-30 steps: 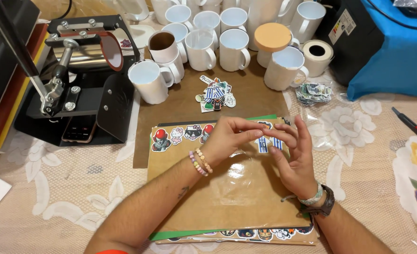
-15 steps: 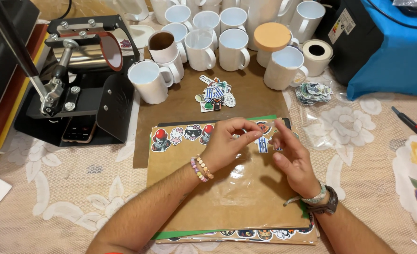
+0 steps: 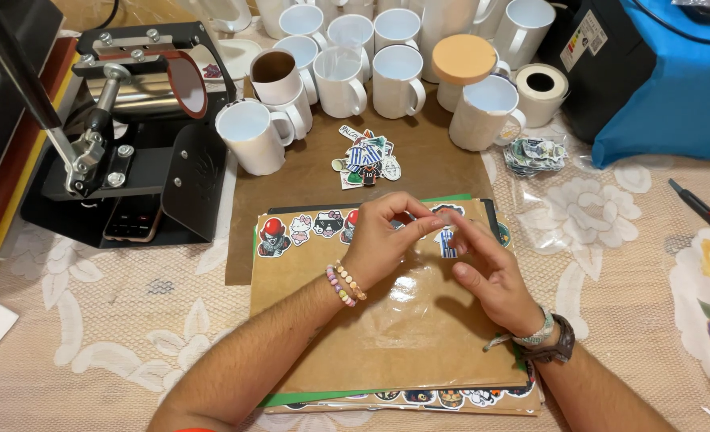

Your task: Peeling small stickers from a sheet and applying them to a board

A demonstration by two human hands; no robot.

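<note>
Partly, hands point(image 3: 439, 240) hide a striped sticker point(image 3: 448, 242).

**Open near and right, crowded far and left**

Both hands, left hand point(image 3: 379, 240) and right hand point(image 3: 491, 276), meet over the brown sheet point(image 3: 387, 320), whose near half lies bare and flat. Far of them, a sticker pile point(image 3: 365, 158) sits on the brown mat point(image 3: 307, 172), and behind it a dense cluster of mugs point(image 3: 395, 80) blocks the far edge. The mug press point(image 3: 143, 128) walls off the far left. Near left, the counter point(image 3: 107, 336) is open. On the right, a pen point(image 3: 703, 210) and a blue bag point(image 3: 675, 88) stand at the edge.
</note>
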